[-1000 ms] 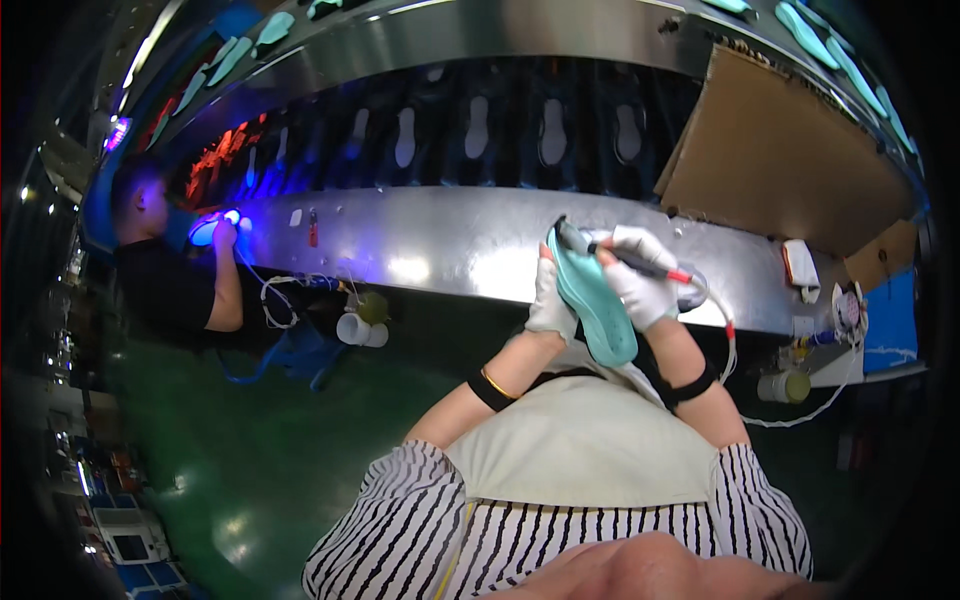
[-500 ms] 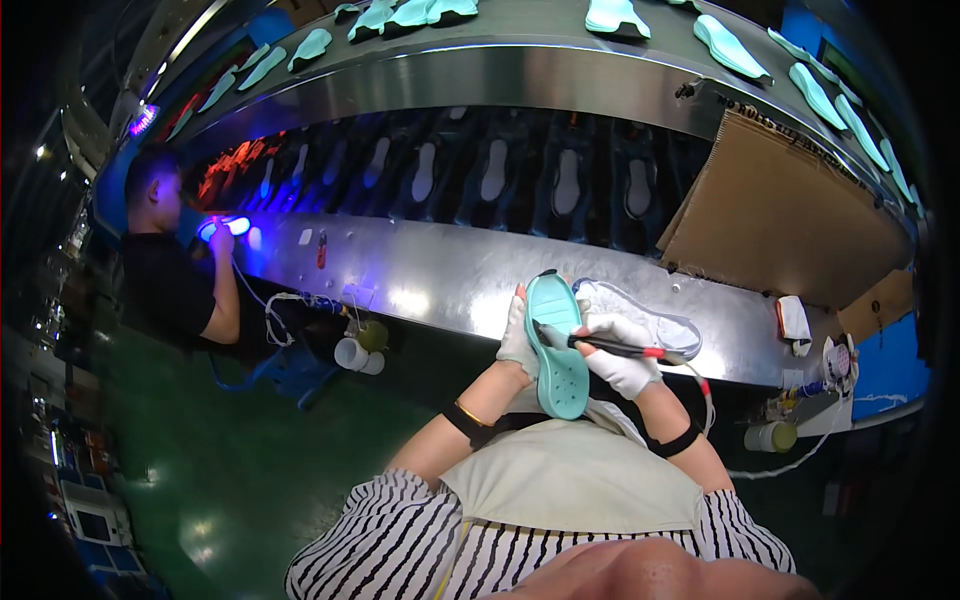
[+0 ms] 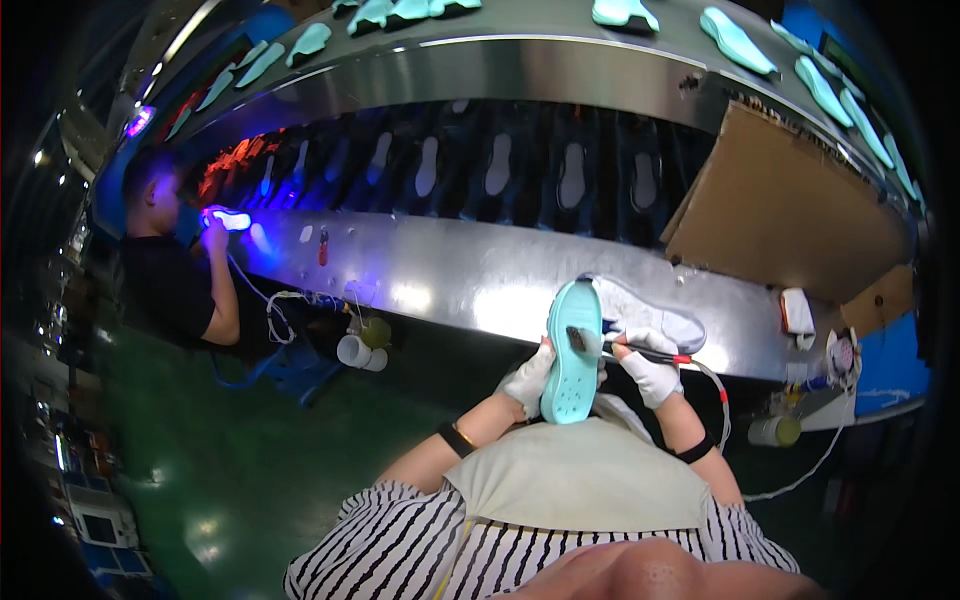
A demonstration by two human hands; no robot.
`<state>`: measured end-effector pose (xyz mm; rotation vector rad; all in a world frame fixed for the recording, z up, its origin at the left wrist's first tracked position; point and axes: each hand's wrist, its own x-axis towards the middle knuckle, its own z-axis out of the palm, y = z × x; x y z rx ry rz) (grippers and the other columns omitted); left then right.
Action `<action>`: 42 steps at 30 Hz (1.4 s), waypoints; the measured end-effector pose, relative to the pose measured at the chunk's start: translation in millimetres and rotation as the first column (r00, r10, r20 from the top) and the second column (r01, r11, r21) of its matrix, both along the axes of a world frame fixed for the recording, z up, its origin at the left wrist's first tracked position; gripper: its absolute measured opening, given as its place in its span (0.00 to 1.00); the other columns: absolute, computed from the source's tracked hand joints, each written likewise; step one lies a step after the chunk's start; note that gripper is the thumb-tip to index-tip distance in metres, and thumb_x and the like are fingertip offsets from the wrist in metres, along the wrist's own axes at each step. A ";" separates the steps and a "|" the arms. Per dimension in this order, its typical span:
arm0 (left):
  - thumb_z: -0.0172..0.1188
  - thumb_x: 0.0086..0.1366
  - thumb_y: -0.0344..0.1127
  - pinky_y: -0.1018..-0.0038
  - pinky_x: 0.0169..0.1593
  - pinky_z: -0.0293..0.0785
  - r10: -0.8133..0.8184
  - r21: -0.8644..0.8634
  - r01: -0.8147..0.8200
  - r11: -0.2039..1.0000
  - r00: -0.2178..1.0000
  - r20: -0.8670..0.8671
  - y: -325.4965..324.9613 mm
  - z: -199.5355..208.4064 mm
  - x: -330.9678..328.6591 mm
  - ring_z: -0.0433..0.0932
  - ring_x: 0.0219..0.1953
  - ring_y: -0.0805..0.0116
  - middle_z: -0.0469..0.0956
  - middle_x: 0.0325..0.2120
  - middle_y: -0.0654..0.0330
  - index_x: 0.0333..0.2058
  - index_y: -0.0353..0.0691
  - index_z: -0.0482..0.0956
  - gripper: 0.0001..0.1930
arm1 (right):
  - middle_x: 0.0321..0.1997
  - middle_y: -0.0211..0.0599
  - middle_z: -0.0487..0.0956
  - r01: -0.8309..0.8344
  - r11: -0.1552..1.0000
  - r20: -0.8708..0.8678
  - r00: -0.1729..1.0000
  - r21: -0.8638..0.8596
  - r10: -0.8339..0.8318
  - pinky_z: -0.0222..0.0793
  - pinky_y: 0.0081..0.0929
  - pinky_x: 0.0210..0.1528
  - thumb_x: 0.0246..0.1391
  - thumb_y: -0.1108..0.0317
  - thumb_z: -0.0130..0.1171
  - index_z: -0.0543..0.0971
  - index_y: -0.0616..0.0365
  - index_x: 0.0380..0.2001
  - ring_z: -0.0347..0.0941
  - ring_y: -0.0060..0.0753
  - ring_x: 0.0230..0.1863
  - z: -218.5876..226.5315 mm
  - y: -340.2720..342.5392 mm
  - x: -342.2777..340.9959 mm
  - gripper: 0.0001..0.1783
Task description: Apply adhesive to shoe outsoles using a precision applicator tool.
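Note:
My left hand (image 3: 528, 382), in a white glove with bare fingertips, grips a teal shoe sole (image 3: 570, 385) by its left edge. The sole stands lengthwise before my apron, its inner side with small holes facing up. In my gloved right hand (image 3: 652, 378) is a glue brush (image 3: 650, 354) with a dark handle and a hose at its end. Its broad tip lies over the middle of the sole; whether it touches, I cannot tell. Just beyond, a white-grey shoe upper (image 3: 660, 318) rests on the metal bench (image 3: 440, 280), partly hidden by the sole and my right hand.
Teal soles (image 3: 737, 42) lie on the belt above, over a row of dark holders with pale shoe forms (image 3: 498, 165). Cardboard (image 3: 780, 200) leans at right. A white-and-red cloth (image 3: 796, 312) hangs nearby. At left a person (image 3: 165, 270) works under blue light. The hose (image 3: 722, 390) trails right.
The sole and my left hand have shifted right, and the sole has turned slightly. My right hand has moved right with the brush, whose broad tip now shows more fully.

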<state>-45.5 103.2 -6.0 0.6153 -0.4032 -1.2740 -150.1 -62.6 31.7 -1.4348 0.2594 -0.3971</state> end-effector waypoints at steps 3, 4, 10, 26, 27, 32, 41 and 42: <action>0.36 0.57 0.69 0.63 0.55 0.66 0.144 0.148 -0.134 0.980 0.988 -0.058 -15.7 -8.4 5.4 0.70 0.50 0.58 0.67 0.51 0.55 0.58 0.43 0.57 0.40 | 0.31 0.29 0.77 -0.047 0.976 0.052 0.997 -0.212 0.059 0.67 0.20 0.39 0.47 0.74 0.61 0.77 0.59 0.29 0.71 0.19 0.34 5.4 5.6 1.6 0.05; 0.36 0.56 0.70 0.63 0.54 0.67 0.172 0.146 -0.153 0.977 0.977 -0.128 -18.6 -2.8 8.5 0.70 0.50 0.58 0.68 0.51 0.55 0.57 0.43 0.58 0.40 | 0.31 0.29 0.77 -0.027 0.967 0.043 0.998 -0.252 0.039 0.67 0.21 0.39 0.47 0.74 0.61 0.77 0.58 0.29 0.71 0.20 0.35 4.5 6.6 2.9 0.04; 0.44 0.46 0.76 0.62 0.49 0.71 0.335 0.057 -0.331 0.942 0.914 -0.228 -42.9 27.5 22.2 0.73 0.44 0.58 0.72 0.45 0.54 0.52 0.39 0.65 0.47 | 0.34 0.31 0.78 0.042 0.999 0.046 0.998 -0.014 -0.041 0.67 0.20 0.42 0.46 0.75 0.62 0.76 0.59 0.27 0.71 0.18 0.36 24.6 6.0 20.2 0.05; 0.50 0.42 0.76 0.60 0.47 0.72 0.198 -0.227 -0.278 0.933 0.926 -0.322 -46.7 36.0 55.5 0.74 0.42 0.56 0.72 0.44 0.53 0.52 0.39 0.65 0.49 | 0.30 0.30 0.77 -0.205 0.948 -0.044 0.974 0.244 0.222 0.68 0.18 0.38 0.47 0.75 0.60 0.76 0.58 0.28 0.71 0.19 0.33 33.5 0.9 20.1 0.04; 0.51 0.41 0.76 0.60 0.46 0.73 0.190 -0.212 -0.245 0.946 0.949 -0.252 -46.2 39.1 56.2 0.74 0.42 0.56 0.72 0.44 0.53 0.51 0.39 0.66 0.48 | 0.31 0.31 0.77 -0.185 0.939 -0.084 0.973 0.288 0.217 0.68 0.18 0.37 0.47 0.74 0.60 0.76 0.58 0.29 0.71 0.19 0.33 34.3 -2.9 20.1 0.04; 0.50 0.43 0.74 0.66 0.44 0.76 0.056 -0.116 -0.059 0.992 0.998 -0.025 -45.5 49.0 70.3 0.76 0.42 0.58 0.72 0.44 0.50 0.51 0.36 0.65 0.48 | 0.35 0.35 0.77 -0.217 0.975 0.118 0.968 -0.052 0.222 0.69 0.23 0.42 0.42 0.75 0.65 0.76 0.60 0.30 0.73 0.24 0.37 40.0 -12.2 27.2 0.10; 0.50 0.52 0.67 0.73 0.44 0.76 -0.163 0.175 0.140 0.974 0.979 0.123 -45.2 31.4 89.8 0.77 0.41 0.68 0.76 0.41 0.56 0.50 0.37 0.69 0.39 | 0.34 0.36 0.78 -0.556 0.798 -0.058 0.827 -0.232 0.560 0.69 0.24 0.42 0.36 0.77 0.68 0.77 0.58 0.23 0.73 0.28 0.37 57.2 -29.1 30.1 0.09; 0.49 0.51 0.68 0.70 0.46 0.74 -0.191 0.244 0.153 0.958 0.971 0.141 -46.9 39.0 89.3 0.75 0.44 0.65 0.74 0.44 0.53 0.52 0.37 0.67 0.41 | 0.34 0.35 0.78 -0.488 0.849 -0.065 0.872 -0.202 0.485 0.69 0.23 0.41 0.37 0.77 0.67 0.76 0.58 0.22 0.73 0.28 0.36 57.9 -26.5 29.6 0.08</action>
